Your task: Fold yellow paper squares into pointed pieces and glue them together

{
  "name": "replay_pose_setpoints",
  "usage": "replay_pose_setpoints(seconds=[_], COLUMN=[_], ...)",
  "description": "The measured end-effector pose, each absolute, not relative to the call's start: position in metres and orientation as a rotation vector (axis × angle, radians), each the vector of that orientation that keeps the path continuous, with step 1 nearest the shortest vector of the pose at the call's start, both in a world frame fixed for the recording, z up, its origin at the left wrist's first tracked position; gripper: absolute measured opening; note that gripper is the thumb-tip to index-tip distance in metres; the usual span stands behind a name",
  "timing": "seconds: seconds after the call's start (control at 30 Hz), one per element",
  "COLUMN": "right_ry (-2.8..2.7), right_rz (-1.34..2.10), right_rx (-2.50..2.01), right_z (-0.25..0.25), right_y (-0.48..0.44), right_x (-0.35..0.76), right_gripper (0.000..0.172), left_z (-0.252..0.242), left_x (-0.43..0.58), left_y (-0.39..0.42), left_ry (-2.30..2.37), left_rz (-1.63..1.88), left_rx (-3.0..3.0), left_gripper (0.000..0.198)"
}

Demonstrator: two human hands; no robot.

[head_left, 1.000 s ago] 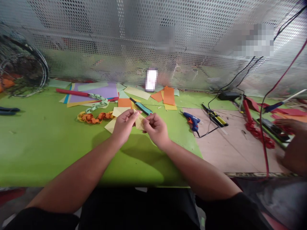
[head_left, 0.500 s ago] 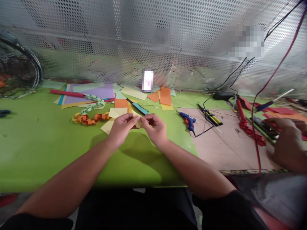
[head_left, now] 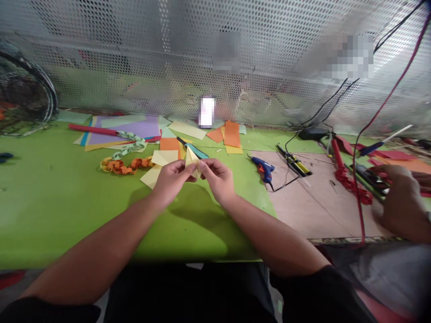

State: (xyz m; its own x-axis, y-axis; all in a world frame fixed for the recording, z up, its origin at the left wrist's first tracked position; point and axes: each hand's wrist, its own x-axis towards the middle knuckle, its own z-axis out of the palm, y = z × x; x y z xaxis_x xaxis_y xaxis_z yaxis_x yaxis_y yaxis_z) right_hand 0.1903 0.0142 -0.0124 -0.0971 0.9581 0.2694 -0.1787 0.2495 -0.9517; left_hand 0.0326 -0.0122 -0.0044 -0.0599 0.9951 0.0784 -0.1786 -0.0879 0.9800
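Two hands work on one folded piece of pale yellow paper, held up in the air over the green tabletop with its point upward. The left hand and the right hand are both closed in a light pinch, thumbs and fingertips gripping the paper from either side. Lining the edges up first and then running a thumb firmly along the crease would likely give the cleanest fold.

Just beyond lie two loose pale yellow sheets, then two lengths of paper chain: one orange and yellow, one mint green. Nearby are one teal-handled cutter and three orange paper pieces. To the right, one blue glue gun sits on a pink board. Farther right, one hand of another person is beside one red paper chain. At the back, one lilac sheet and one red tube lie before a perforated metal screen.
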Motion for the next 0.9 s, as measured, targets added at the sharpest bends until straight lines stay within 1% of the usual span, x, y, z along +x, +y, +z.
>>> replay_pose_setpoints(seconds=[0.13,0.23,0.4,0.53,0.63,0.7,0.9], right_ry=[-1.402,-1.469,-1.567,-1.584,-1.597,-1.619,-1.66], right_rz=[0.972,0.874,0.674,0.508,0.456,0.435,0.486], right_rx=[-0.866,-0.896,-0.919,-0.892,-0.847,-0.825,-0.747], right_z=[-0.015,-0.013,-0.009,-0.01,-0.009,-0.006,-0.001], right_y=[0.012,0.009,0.005,0.005,0.004,0.003,-0.003], right_x=[0.19,0.189,0.183,0.177,0.177,0.178,0.181], right_gripper=[0.022,0.022,0.017,0.015,0.013,0.011,0.009], left_z=[-0.006,-0.006,-0.007,-0.011,-0.012,-0.01,-0.008], left_x=[0.033,0.035,0.04,0.044,0.043,0.041,0.032], left_y=[-0.011,-0.01,-0.009,-0.007,-0.007,-0.007,-0.008], left_ry=[1.054,1.057,1.218,1.287,1.223,1.191,1.242], left_rz=[1.413,1.457,1.528,1.597,1.615,1.626,1.71], left_rx=[1.081,1.116,1.284,1.355,1.366,1.419,1.775], left_gripper=[0.032,0.033,0.038,0.034,0.033,0.036,0.041])
